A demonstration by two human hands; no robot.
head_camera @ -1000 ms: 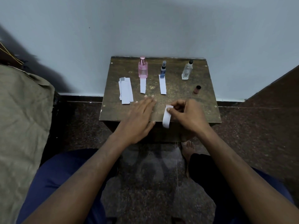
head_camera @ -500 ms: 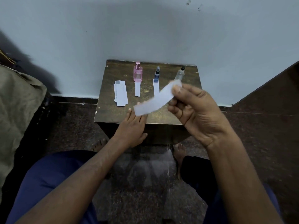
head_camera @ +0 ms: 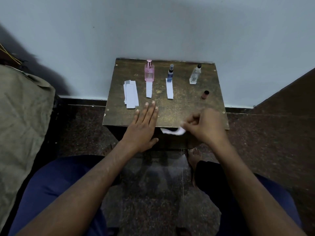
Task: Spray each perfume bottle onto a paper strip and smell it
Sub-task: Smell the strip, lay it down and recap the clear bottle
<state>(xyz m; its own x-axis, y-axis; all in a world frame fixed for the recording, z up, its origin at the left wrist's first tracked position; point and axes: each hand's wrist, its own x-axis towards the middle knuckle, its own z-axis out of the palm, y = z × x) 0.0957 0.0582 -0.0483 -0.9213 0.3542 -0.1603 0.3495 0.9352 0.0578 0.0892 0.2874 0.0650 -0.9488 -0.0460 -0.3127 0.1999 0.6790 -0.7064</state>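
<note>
I see the small dark wooden table (head_camera: pixel 187 106) set against the pale wall, and I read its layout as a testing line. The stack of spare white paper strips (head_camera: pixel 130 94) lies at its left side, within reach of the left hand. Along the back stand the square pink glass perfume bottle (head_camera: pixel 149 72), the slim blue spray bottle (head_camera: pixel 170 74) and the clear glass bottle with a black nozzle (head_camera: pixel 195 74). A flat white strip (head_camera: pixel 149 89) lies just in front of the pink bottle and a second white strip (head_camera: pixel 169 90) in front of the blue one, I judge so each scent stays matched to its paper. No strip lies before the clear bottle, and its small brown cap (head_camera: pixel 205 94) stands apart, so I take that bottle to be the one in hand.

My left hand (head_camera: pixel 143 126) lies flat and released on the near edge of the table, holding nothing, probably for balance. My right hand (head_camera: pixel 205 126) is closed, pinching the blurred white paper strip (head_camera: pixel 173 131), which hangs past the table's front edge. I judge it belongs in the open spot before the clear bottle.
</note>
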